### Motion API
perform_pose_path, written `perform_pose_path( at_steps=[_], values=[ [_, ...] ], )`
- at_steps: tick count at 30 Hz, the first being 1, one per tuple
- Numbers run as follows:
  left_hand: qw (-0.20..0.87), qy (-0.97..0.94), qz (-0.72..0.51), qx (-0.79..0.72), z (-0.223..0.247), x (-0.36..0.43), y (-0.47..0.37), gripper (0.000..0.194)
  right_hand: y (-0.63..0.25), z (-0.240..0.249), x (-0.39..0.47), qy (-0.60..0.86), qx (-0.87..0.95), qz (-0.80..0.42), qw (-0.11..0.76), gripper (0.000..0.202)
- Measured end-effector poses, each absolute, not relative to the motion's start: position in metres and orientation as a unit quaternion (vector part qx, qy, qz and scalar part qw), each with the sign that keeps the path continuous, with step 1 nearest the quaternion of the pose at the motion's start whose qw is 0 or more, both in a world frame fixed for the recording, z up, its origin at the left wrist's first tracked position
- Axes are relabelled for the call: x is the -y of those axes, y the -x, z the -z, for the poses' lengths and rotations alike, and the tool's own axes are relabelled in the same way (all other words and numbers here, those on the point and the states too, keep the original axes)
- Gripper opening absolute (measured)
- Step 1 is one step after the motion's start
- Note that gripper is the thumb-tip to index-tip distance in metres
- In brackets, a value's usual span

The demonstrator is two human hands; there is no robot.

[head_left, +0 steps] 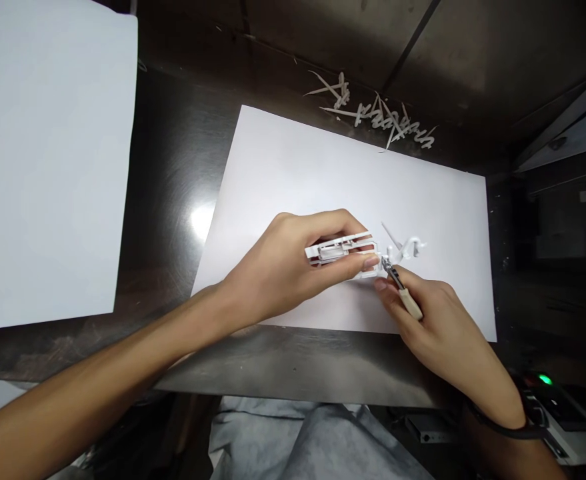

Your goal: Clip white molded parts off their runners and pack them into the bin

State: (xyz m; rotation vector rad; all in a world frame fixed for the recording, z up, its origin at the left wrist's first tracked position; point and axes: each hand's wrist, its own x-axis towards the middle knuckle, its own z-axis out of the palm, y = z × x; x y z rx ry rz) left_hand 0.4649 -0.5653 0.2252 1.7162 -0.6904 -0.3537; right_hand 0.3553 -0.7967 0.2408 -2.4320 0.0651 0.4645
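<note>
- The left hand [293,260] is clamped on a white plastic part with an open, frame-like body [333,251], thumb along the near side and fingers behind it.
- That white plastic part is above the middle of a large white rectangular sheet of paper [293,173], its narrow end pointing toward the right hand [435,313].
- The right hand is closed around a small metal-tipped hand tool with a cream handle [411,304]; the tip meets the part's right end — whether its jaws are apart or together I cannot tell.
- Just beyond the tip is a thin, curling white plastic runner [411,248]; whether it joins the part is unclear.
- The paper lies on a dark, shiny metal tabletop [173,167].
- Past the paper's far edge lies a loose row of thin, twisted white plastic scraps [380,119].
- A second large white sheet [47,160] is well to the left.
- A dark band [503,430] circles the right wrist — near a pale device with a green light [567,420].
</note>
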Motion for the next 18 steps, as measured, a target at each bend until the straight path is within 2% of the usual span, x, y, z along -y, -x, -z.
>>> perform_pose_path(
  at_steps=[8,18],
  values=[
    [0.603,-0.706,0.101,0.356,-0.2228,0.5625,-0.4646,0.010,-0.3511,-0.2406,0.8010,0.960,0.037,-0.069,0.268,0.015],
    [0.615,-0.684,0.116,0.376,-0.2260,0.5606,-0.4651,0.007,-0.3485,-0.2379,0.8011,0.969,0.071,0.006,0.236,0.022]
  ],
)
